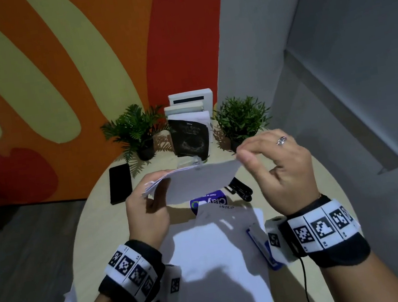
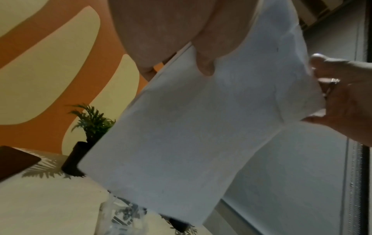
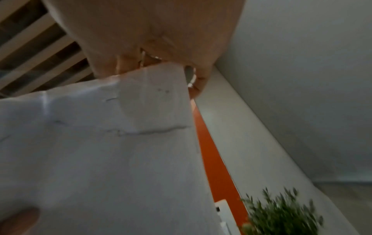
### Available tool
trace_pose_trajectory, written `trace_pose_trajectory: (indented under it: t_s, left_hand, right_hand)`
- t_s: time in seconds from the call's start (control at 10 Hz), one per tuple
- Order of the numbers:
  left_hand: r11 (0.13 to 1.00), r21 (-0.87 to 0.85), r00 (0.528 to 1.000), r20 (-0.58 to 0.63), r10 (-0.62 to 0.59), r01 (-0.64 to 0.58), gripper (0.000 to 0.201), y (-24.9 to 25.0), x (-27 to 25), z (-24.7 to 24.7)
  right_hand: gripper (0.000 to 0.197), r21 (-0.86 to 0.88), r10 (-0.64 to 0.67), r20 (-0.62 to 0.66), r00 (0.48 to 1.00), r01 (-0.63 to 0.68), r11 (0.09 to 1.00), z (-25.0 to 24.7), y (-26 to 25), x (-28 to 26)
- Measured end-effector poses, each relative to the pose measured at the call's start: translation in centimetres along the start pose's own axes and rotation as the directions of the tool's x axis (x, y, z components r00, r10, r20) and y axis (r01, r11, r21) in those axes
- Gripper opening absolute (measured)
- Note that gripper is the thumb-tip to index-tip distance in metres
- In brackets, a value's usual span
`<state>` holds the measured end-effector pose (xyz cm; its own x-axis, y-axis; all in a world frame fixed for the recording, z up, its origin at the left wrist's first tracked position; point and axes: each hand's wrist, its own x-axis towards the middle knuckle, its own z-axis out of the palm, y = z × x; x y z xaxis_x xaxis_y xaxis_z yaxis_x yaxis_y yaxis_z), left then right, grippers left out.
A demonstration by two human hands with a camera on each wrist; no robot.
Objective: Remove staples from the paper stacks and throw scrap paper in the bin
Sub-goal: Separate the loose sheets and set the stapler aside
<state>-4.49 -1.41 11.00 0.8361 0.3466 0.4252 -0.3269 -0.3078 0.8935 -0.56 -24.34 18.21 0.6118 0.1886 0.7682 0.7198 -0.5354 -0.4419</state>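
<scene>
I hold a small stack of white paper (image 1: 192, 181) in the air above the round table (image 1: 94, 233). My left hand (image 1: 147, 207) grips its left edge, thumb on top. My right hand (image 1: 242, 156) pinches the stack's far right corner between thumb and fingers. From the left wrist view the paper stack (image 2: 191, 127) fills the middle, with my right hand (image 2: 342, 95) at its creased corner. The right wrist view shows the paper stack (image 3: 100, 159) with small staple holes near the folded corner. More white sheets (image 1: 216, 259) lie on the table below. A black stapler (image 1: 241, 191) lies just past them.
Two potted plants (image 1: 135, 131) (image 1: 241, 118) and upright books (image 1: 190, 136) stand at the table's far edge. A black phone (image 1: 119, 183) lies at the left. A blue-and-white pack (image 1: 209, 201) peeks from under the sheets. A blue-edged item (image 1: 261, 247) lies at the right.
</scene>
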Motion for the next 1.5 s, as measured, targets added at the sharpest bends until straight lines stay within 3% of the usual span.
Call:
trace_pose_trajectory:
  t_s: [0.1,0.2,0.3,0.4,0.5,0.6,0.7,0.8,0.9,1.0,1.1,1.2,1.4,1.5]
  left_hand:
    - [0.997,-0.070,0.999,-0.019,0.032,-0.034,0.031,1.0,-1.1,-1.6]
    - [0.997,-0.065,0.999,-0.016,-0.034,0.033,0.016,1.4,-2.4,-3.4]
    - [0.998,-0.020,0.998,-0.002,-0.058,0.058,0.028,1.0,-4.2,-5.6]
    - [0.989,0.132,0.994,0.079,-0.076,0.065,0.030,0.2,-5.3,-8.7]
    - [0.936,0.095,0.939,0.040,-0.342,0.337,0.060,-0.8,-4.4,-12.1]
    - [0.831,-0.074,0.830,-0.056,-0.555,0.551,0.073,-2.6,-5.0,-15.4]
    - [0.788,-0.116,0.770,-0.168,-0.615,0.604,0.046,-5.9,-7.1,-19.8]
    - [0.558,-0.429,0.547,-0.162,-0.821,0.710,0.052,-10.7,-6.8,-25.7]
    - [0.542,-0.188,0.526,-0.133,-0.840,0.819,0.061,-16.0,-7.0,-31.7]
    - [0.493,-0.239,0.474,-0.137,-0.870,0.837,0.025,-21.4,-6.1,-38.6]
    - [0.447,-0.146,0.443,-0.060,-0.895,0.883,0.059,-23.1,-3.8,-44.5]
    - [0.384,0.007,0.381,-0.150,-0.912,0.923,0.048,-25.5,-2.3,-49.2]
    - [0.363,0.211,0.407,-0.227,-0.885,0.908,0.032,-33.0,-2.4,-50.6]
    - [0.247,0.301,0.293,-0.118,-0.949,0.921,0.029,-38.0,-3.6,-49.2]
  right_hand:
    - [0.043,0.219,0.465,-0.007,0.885,-0.452,0.865,0.2,1.6,-1.4]
    - [0.053,0.329,0.768,0.514,0.382,-0.915,0.235,1.9,1.9,-3.5]
    - [0.052,0.322,0.585,0.786,0.199,-0.940,-0.112,4.2,0.8,-6.0]
    - [0.030,0.390,0.507,0.832,0.225,-0.888,-0.245,5.7,-0.4,-7.3]
    - [0.034,0.411,0.445,0.845,0.295,-0.892,-0.189,8.4,-1.3,-8.0]
    - [0.051,0.387,0.404,0.846,0.348,-0.922,-0.017,11.8,-3.2,-8.0]
    - [0.057,0.368,0.393,0.835,0.385,-0.922,0.122,16.6,-5.6,-7.9]
    - [0.056,0.328,0.390,0.829,0.401,-0.913,0.243,23.0,-8.9,-7.8]
    - [0.051,0.288,0.366,0.844,0.392,-0.906,0.309,30.0,-12.9,-8.1]
    - [0.049,0.232,0.368,0.857,0.362,-0.907,0.351,37.1,-17.2,-7.9]
    - [0.050,0.197,0.365,0.864,0.347,-0.900,0.389,43.7,-21.2,-7.7]
    - [0.052,0.075,0.459,0.845,0.275,-0.910,0.407,48.7,-23.4,-8.8]
    - [0.054,-0.320,0.670,0.742,0.007,-0.875,0.363,56.2,-23.7,-16.3]
    - [0.062,-0.448,0.758,0.636,-0.144,-0.868,0.211,59.4,-22.8,-20.9]
